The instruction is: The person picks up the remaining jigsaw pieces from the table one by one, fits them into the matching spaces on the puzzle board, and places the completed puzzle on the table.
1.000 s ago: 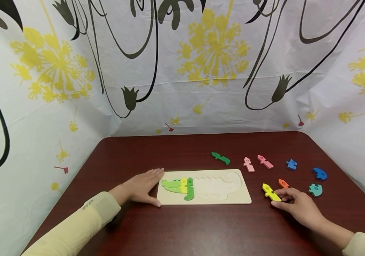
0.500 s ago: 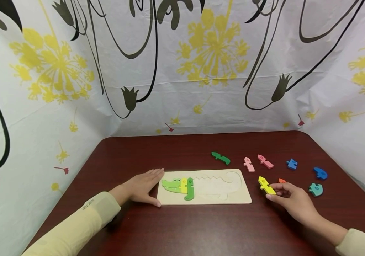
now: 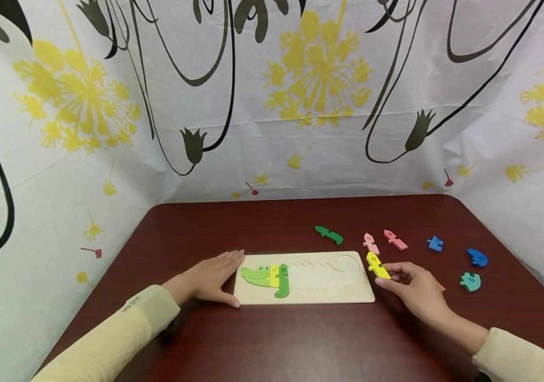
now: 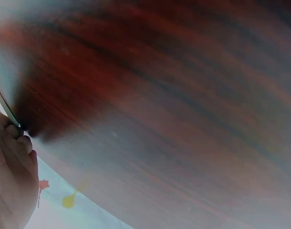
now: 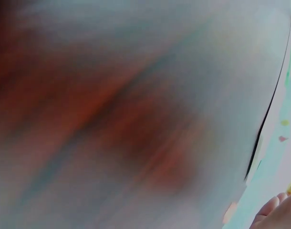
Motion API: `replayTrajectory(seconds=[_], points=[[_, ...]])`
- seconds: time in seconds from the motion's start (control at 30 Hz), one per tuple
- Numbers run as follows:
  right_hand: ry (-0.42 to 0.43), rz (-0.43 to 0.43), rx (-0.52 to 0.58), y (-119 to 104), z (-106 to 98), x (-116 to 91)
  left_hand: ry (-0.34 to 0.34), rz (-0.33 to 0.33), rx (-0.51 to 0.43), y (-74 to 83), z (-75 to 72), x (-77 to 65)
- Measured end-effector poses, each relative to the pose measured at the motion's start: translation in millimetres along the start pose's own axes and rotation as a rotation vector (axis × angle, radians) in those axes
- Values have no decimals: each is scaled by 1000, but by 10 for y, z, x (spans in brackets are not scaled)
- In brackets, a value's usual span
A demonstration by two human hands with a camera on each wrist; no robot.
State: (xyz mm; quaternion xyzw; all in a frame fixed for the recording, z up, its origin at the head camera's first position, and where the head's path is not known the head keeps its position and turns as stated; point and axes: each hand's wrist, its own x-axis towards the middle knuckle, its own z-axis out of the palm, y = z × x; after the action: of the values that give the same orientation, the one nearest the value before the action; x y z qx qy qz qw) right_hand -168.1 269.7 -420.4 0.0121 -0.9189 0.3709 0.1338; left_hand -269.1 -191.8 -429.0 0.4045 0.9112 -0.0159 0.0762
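A pale wooden puzzle board (image 3: 319, 278) with a crocodile-shaped recess lies on the table. At its left end sit a light green head piece (image 3: 253, 277), a yellow piece (image 3: 274, 277) and a dark green leg piece (image 3: 282, 286). My left hand (image 3: 212, 278) rests at the board's left edge, fingers extended and thumb apart; in the left wrist view that hand (image 4: 14, 176) shows only at the edge. Between thumb and fingers, my right hand (image 3: 417, 292) pinches a yellow puzzle piece (image 3: 377, 266) just beyond the board's right end. The right wrist view catches little of that hand (image 5: 279, 214).
Behind the board lie a green piece (image 3: 329, 234) and two pink pieces (image 3: 395, 240). Farther right are two blue pieces (image 3: 477, 258) and a teal piece (image 3: 470, 282). An orange piece (image 3: 441, 286) is mostly hidden by the right hand. A patterned cloth (image 3: 300, 175) hangs behind the table.
My right hand has carried the yellow piece leftward and slightly away from me, up to the board's right end. It now covers most of the orange piece. The left hand stays put.
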Motion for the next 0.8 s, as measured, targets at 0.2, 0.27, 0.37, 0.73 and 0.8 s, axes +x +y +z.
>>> replayTrajectory(seconds=[0.2, 0.27, 0.37, 0.73, 0.8], points=[[9, 17, 33, -138, 122, 54, -4, -4, 1, -1, -2, -2], [9, 26, 49, -183, 158, 66, -5, -5, -1, -2, 1, -5], [0, 39, 76, -246, 209, 82, -8, -6, -7, -4, 5, -8], [-5, 66, 121, -451, 406, 136, -2, 1, -2, -8, 7, -7], [-7, 76, 125, -486, 444, 139, -1, 2, -2, -4, 4, -5]])
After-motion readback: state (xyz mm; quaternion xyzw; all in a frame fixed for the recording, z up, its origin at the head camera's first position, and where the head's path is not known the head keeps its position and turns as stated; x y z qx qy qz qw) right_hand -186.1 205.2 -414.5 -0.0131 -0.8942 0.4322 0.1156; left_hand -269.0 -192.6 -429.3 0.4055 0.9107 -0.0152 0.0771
